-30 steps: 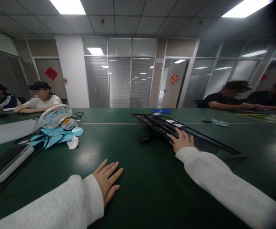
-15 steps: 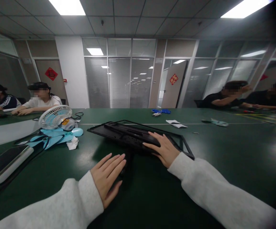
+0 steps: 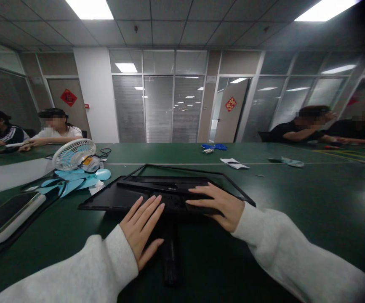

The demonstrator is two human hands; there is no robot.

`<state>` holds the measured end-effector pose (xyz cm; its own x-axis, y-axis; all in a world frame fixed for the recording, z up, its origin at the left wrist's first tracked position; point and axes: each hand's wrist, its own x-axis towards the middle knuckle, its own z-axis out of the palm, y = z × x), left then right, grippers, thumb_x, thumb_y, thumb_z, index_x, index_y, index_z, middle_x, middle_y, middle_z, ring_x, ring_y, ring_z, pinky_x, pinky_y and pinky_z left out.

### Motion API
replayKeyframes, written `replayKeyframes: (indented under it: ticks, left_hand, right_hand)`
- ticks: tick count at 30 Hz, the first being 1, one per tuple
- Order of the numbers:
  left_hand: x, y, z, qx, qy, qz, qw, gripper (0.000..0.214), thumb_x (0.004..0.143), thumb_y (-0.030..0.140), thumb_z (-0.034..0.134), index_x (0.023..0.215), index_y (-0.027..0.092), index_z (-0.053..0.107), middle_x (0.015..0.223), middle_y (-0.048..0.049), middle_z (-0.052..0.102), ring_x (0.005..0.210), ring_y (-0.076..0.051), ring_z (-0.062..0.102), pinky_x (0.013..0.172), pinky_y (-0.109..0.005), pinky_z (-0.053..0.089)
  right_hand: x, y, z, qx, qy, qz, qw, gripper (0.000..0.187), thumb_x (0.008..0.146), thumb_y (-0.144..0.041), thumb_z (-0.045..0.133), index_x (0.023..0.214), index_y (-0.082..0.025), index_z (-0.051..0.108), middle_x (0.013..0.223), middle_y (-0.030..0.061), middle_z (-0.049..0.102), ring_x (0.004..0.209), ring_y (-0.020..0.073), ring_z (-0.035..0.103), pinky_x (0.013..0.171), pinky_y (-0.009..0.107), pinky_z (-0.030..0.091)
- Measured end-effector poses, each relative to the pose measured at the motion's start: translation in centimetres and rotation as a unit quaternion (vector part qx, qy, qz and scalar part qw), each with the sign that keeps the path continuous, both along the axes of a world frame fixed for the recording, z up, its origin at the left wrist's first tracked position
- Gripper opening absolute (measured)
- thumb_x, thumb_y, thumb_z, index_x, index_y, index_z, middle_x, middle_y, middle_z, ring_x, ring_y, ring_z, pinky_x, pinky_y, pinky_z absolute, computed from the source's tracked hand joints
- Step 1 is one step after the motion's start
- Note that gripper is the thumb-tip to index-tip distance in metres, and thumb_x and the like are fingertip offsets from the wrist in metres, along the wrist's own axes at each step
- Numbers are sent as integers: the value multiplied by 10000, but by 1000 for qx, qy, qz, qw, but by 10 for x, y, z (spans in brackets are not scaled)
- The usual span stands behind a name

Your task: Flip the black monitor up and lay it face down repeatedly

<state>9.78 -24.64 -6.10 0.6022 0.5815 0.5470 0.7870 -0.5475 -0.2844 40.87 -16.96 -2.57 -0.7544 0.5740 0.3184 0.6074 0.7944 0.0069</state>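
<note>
**2 open hands on a black monitor shell**

The black monitor shell [image 3: 115,201] lies flat on the green table [image 3: 311,202], straight ahead of the person, with its stand [image 3: 170,252] pointing back toward them. The left hand [image 3: 141,229] rests open, fingers straight, on the shell's near edge just beside the stand. The right hand [image 3: 220,204] lies open, palm down, on the raised middle part, grasping nothing. A white fan [image 3: 73,154] stands off to the left, near the shell's far left corner.

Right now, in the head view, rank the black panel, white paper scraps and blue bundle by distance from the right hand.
1. black panel: under the right hand.
2. white paper scraps: mid-table, beyond it.
3. blue bundle: farther back still.
</note>
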Motion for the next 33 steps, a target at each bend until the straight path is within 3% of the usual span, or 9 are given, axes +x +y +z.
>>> replayKeyframes:
  ticks: [2, 4, 6, 10, 13, 17, 23, 28, 33]
  left_hand:
    - [0, 1, -3, 1, -2, -8, 1000, 713, 884, 393, 477, 1497, 128, 226, 1555, -93, 242, 1422, -264, 243, 1177, -450, 168]
    - [0, 2, -5, 4, 1, -10, 1000, 726, 878, 374, 480, 1503, 126, 205, 1555, -98, 242, 1420, -271, 243, 1174, -455, 171]
    - [0, 3, -6, 8, 6, -7, 1000, 726, 870, 352, 483, 1502, 125, 207, 1554, -98, 246, 1418, -268, 248, 1173, -451, 175]
    - [0, 3, -7, 11, 14, 4, 1000, 739, 859, 361, 502, 1498, 122, 219, 1550, -103, 253, 1421, -273, 238, 1174, -460, 161]
    - [0, 3, -7, 7, 21, 4, 1000, 766, 855, 405, 518, 1498, 118, 214, 1548, -114, 255, 1425, -282, 222, 1177, -490, 121]
    - [0, 2, -5, -3, 15, -2, 1000, 778, 861, 437, 519, 1499, 120, 207, 1545, -126, 260, 1424, -295, 223, 1176, -504, 110]
    - [-1, 4, -4, 4, 20, -1, 1000, 766, 865, 453, 516, 1491, 115, 231, 1541, -123, 272, 1420, -290, 231, 1178, -491, 102]
    - [-2, 4, -2, 12, 25, -9, 1000, 750, 868, 446, 515, 1483, 106, 252, 1535, -122, 286, 1416, -286, 241, 1175, -493, 114]
    - [-2, 3, 1, 18, 21, -17, 999, 740, 880, 380, 516, 1493, 94, 216, 1554, -128, 229, 1434, -286, 196, 1169, -504, 140]
  right_hand:
    - [2, -1, 2, -45, 28, 14, 999, 461, 859, -318, 568, 1317, -362, 544, 1448, 26, 420, 1319, 246, 405, 1124, 562, 235]
    - [3, -2, 4, -70, 59, 18, 996, 496, 842, -496, 590, 1310, -335, 559, 1450, 44, 417, 1304, 258, 426, 1126, 534, 262]
    - [3, -1, 5, -68, 78, -19, 994, 536, 868, -580, 509, 1333, -315, 541, 1442, 56, 431, 1298, 260, 435, 1120, 528, 283]
    - [2, 5, 1, -44, 48, -165, 984, 563, 968, -558, 231, 1373, -277, 503, 1337, 65, 547, 1261, 254, 479, 1119, 564, 262]
    - [2, 9, -3, -46, 30, -213, 975, 623, 960, -590, 186, 1368, -246, 507, 1225, 84, 611, 1156, 255, 556, 1065, 523, 365]
    - [4, 9, -5, -6, 45, -225, 973, 636, 951, -608, 195, 1300, -226, 565, 1071, 104, 612, 1005, 244, 588, 904, 447, 485]
    - [0, 6, -3, 54, 35, -247, 967, 605, 935, -626, 243, 1094, -199, 641, 949, 109, 584, 885, 245, 564, 809, 428, 480]
    - [-5, -3, 2, 109, 37, -258, 959, 596, 926, -628, 282, 1059, -156, 620, 931, 120, 565, 861, 250, 534, 773, 414, 455]
    - [-9, -9, 3, 146, 53, -260, 953, 470, 955, -542, 313, 1039, -183, 606, 926, 92, 548, 854, 229, 513, 759, 383, 421]
